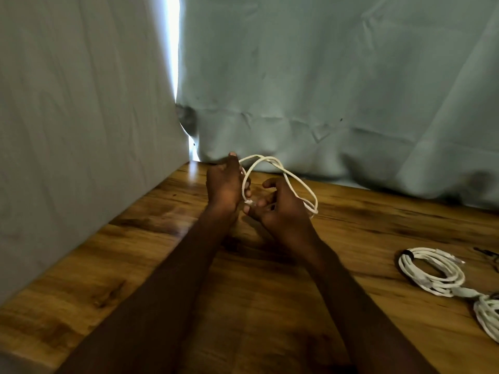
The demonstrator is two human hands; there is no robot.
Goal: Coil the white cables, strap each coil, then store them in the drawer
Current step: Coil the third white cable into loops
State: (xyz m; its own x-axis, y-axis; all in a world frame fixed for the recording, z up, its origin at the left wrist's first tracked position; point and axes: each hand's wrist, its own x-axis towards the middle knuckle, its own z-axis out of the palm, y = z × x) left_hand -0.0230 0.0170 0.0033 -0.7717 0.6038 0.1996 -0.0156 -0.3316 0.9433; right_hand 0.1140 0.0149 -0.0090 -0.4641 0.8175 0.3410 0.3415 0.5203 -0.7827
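Two hands work one white cable [272, 168]: left hand [224, 184] grips the gathered loops, right hand [280, 203] pinches the slack; even loops will strap neatly.

- A glossy brown wooden tabletop with dark grain streaks [151, 255] is seen across the lower half, from 3 through 6 to 9 o'clock.
- A pale grey cloth sheet [81, 103] is hung along the table's edge from 9 to 11 o'clock.
- A creased pale blue-green cloth backdrop [324, 76] is draped from 12 to 3 o'clock.
- A narrow bright strip of daylight [172, 36] is shown between the two cloths near 12 o'clock; a glare is cast on the wood below it.
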